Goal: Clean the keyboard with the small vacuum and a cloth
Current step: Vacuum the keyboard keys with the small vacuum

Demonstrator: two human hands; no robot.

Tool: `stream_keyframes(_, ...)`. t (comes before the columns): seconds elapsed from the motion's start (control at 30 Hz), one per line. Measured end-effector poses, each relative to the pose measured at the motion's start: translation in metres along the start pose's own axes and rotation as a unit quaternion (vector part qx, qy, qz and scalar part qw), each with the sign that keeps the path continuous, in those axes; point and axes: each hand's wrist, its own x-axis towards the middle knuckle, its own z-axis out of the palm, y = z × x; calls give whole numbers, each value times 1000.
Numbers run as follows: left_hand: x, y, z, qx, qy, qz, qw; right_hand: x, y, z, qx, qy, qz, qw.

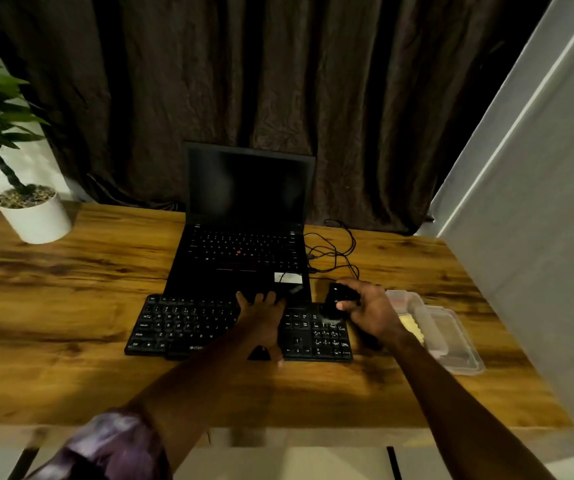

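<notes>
Keyboard [188, 327] under left hand [261, 323]; right hand [370, 311] holds vacuum [337, 299].

Two bare forearms came up from the bottom of the frame. The left arm wore a sleeve [112, 445] at the lower left, pushed up short of the wrist, purple mottled with paler lilac patches, its cuff bunched. The left hand [261, 327] was bare, no ring or watch visible. The right hand [372, 315] and arm showed no sleeve at all.
</notes>
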Motion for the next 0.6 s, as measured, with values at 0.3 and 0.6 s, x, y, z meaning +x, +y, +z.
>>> stream_keyframes(0.3,1,-1,2,2,4,5,1000,-11,4,-12,-16,-8,4,1000)
stream_keyframes(0.6,-1,-2,2,-4,7,8,1000,-7,-5,1,-12,-14,-4,1000)
